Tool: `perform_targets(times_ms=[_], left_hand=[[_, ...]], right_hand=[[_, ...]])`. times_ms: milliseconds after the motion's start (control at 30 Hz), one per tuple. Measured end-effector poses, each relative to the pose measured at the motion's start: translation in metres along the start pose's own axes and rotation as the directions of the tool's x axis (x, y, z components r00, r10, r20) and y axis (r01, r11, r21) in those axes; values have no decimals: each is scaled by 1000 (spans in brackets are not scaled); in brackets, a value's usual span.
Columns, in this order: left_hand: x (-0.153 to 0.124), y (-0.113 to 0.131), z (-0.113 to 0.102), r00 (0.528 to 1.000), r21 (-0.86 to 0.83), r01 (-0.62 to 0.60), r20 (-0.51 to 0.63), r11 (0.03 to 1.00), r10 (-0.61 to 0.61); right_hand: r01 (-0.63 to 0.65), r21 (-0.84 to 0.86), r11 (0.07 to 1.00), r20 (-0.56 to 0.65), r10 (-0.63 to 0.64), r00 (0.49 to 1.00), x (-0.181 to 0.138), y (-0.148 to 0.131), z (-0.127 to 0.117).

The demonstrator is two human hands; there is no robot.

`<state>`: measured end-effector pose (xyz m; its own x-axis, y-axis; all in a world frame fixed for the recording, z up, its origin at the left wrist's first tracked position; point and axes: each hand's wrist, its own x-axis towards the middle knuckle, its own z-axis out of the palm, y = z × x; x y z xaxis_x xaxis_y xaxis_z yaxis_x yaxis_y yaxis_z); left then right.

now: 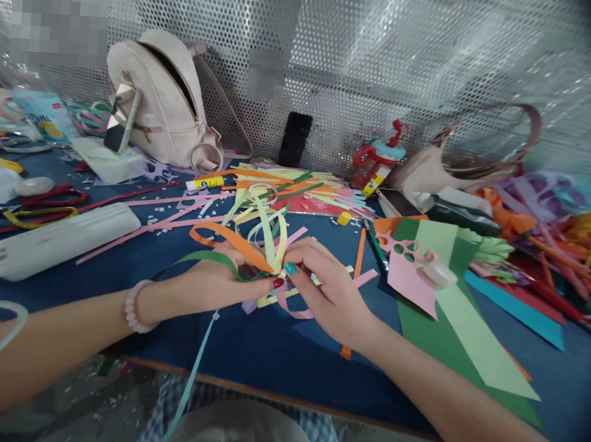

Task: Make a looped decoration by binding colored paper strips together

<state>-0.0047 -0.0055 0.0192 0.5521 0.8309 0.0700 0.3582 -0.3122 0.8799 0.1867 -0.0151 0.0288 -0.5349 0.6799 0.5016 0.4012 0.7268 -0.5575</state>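
Spreading across most of the frame, the blue desk [247, 351] carries a litter of cut paper. A pale backpack [157, 99] stands at the upper left against the perforated wall, and a long white case [59, 240] lies at the left. Green and pink paper sheets [450, 304] fan out at the right.

At the centre, both hands meet over a bundle of looped paper strips [254, 235], orange, green, yellow and pink. The left hand [211, 282] lies under and behind the bundle, its grip closed on the gathered ends, thumb on top. The right hand [331, 290] comes in from the right, its grip pinched on the same gathered point, fingertips touching the left thumb. The loops rise up and away from both hands toward the top of the frame, and a pale blue strip [196, 368] trails down off the desk edge. Which single strip the right fingers pinch is hard to tell, since they overlap there.
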Motion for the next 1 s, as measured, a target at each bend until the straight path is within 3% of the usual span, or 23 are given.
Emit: perform_targets(times_ms=[100,200,300,400,667,1000], left_hand=[[1,1,0,998,38,-65,-21,997,66],[1,0,0,996,41,-87,-30,995,88],[0,-1,-2,994,92,-103,-33,990,107],[-2,-1,-3,988,169,-151,9,974,152],[-5,1,-3,958,289,-286,79,913,275],[-5,7,-4,974,244,-224,100,944,206]], right_hand=[[-2,-131,991,-47,-5,999,-2,0,2],[132,-277,952,-99,-165,981,-3,0,0],[314,-478,820,32,-341,939,-4,-1,-4],[351,-573,741,166,-314,935,-2,-1,-6],[402,-509,761,307,-276,911,1,2,-9],[365,-373,853,297,-263,918,2,1,-11]])
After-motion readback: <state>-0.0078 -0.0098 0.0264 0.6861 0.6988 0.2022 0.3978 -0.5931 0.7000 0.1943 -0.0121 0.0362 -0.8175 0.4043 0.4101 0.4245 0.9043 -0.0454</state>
